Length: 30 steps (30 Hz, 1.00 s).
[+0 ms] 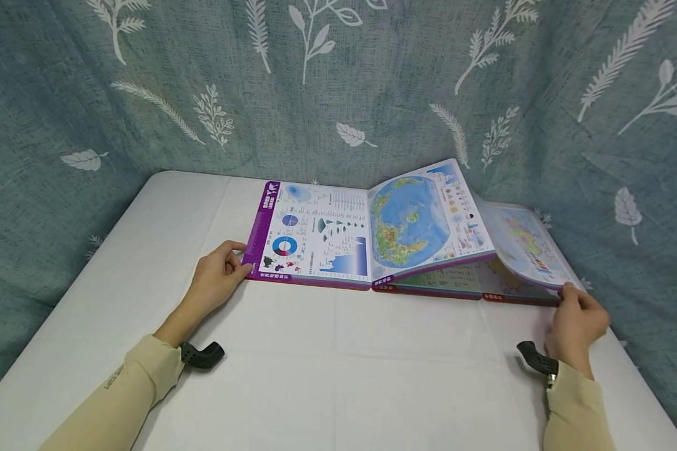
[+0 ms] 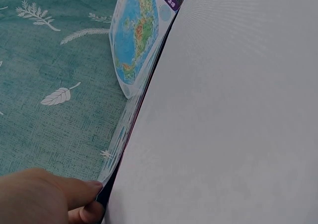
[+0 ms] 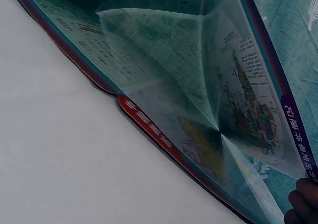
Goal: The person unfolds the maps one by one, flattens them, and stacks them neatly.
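A fold-out map [image 1: 338, 228] with glossy panels lies partly unfolded along the back of the table. My left hand [image 1: 217, 275] pinches its lower left corner, beside a purple-edged panel of charts. At the other end my right hand [image 1: 580, 319] grips the near corner of a lifted panel [image 1: 527, 238]. The middle panel, with a blue and green world map [image 1: 412, 219], slants up from its fold. Below the raised panels, a lower layer with a red label [image 1: 493, 297] rests on the table. In the right wrist view, fingertips [image 3: 303, 194] hold the raised panel's edge.
A white cloth covers the table [image 1: 338, 376]. Behind it and along both sides hangs a green-blue curtain [image 1: 316, 94] printed with white leaves, close to the map's back edge. Black curved wrist mounts [image 1: 203, 356] stick out by both sleeves.
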Tool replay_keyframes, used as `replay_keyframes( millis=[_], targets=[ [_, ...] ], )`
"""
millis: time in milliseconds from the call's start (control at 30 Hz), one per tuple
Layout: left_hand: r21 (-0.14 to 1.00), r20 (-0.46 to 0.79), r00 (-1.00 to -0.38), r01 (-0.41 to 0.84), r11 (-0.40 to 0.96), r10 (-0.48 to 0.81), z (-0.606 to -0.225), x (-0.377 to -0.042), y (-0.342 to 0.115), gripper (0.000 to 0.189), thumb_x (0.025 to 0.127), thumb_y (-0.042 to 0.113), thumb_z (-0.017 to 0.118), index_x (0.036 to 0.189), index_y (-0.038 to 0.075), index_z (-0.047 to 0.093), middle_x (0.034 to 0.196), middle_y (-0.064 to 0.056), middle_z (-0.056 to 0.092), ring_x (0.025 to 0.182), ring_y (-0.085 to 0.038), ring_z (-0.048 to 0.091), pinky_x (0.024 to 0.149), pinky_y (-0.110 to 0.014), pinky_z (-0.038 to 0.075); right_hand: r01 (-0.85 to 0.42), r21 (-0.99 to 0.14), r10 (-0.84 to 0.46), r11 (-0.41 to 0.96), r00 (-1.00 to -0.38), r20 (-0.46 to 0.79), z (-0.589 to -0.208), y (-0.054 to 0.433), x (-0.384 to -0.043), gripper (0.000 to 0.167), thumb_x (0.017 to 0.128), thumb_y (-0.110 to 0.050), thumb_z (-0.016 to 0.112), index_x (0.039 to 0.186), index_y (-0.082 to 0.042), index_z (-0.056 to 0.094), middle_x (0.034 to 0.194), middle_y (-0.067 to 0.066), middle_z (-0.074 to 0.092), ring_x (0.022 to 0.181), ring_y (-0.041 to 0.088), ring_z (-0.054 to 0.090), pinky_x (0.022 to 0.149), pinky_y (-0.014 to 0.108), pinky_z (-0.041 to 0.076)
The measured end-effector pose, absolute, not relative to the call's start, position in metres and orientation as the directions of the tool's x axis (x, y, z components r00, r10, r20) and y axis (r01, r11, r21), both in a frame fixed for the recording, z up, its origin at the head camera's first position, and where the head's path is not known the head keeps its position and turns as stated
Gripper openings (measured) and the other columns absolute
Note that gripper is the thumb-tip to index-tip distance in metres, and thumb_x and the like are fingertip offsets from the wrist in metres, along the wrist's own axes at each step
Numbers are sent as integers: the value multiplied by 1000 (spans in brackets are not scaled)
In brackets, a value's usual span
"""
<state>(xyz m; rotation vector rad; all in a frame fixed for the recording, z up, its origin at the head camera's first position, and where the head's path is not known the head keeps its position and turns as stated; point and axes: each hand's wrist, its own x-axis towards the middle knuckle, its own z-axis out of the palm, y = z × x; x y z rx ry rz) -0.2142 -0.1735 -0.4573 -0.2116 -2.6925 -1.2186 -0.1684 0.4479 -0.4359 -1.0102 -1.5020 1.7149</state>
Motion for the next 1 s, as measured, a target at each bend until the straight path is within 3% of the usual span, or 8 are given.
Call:
replay_keyframes(
  millis=[267,367,500,633,800,1000],
  targets=[
    [726,227,-972,209,655,59,-459,-216,-174,39,97,9,74,133,-3,62,79,-7,59,70,-18,48,62,-27,36,114,-992,862,-47,-497,-98,-442,468,-164,9,95,-29,78,99,-27,70,101,-13,56,94,0,49,82,14,41],
    [726,228,-972,209,655,58,-459,-216,-174,39,97,9,74,133,-3,62,78,-7,59,69,-18,48,62,-27,36,219,-974,855,55,-514,-68,-445,473,-163,35,95,-36,77,125,-22,69,100,-18,53,95,-3,47,89,16,39],
    [727,226,-973,204,656,52,-459,-215,-174,40,97,10,74,133,-2,62,78,-6,59,69,-17,48,62,-27,36,369,-896,833,247,-553,2,-447,479,-160,69,95,-44,74,153,-12,53,101,-22,49,92,-7,44,88,16,37],
    [730,221,-974,199,654,49,-460,-215,-174,40,98,11,74,133,-2,62,79,-6,58,70,-17,48,62,-27,37,439,-806,803,397,-591,74,-450,489,-156,72,96,-46,70,154,-7,52,104,-14,51,85,-8,41,81,16,36],
    [726,231,-972,208,655,52,-461,-216,-174,39,97,11,74,132,-2,62,78,-6,59,69,-17,48,62,-27,37,484,-727,780,487,-616,113,-453,500,-154,64,99,-40,65,152,-6,55,107,0,55,86,-4,38,78,21,33],
    [723,227,-973,203,660,50,-460,-215,-176,40,97,12,74,133,-1,62,79,-6,59,70,-18,48,63,-28,37,523,-712,791,469,-607,75,-450,503,-158,58,102,-34,61,151,-4,55,114,12,54,105,16,46,84,25,32]
  ],
)
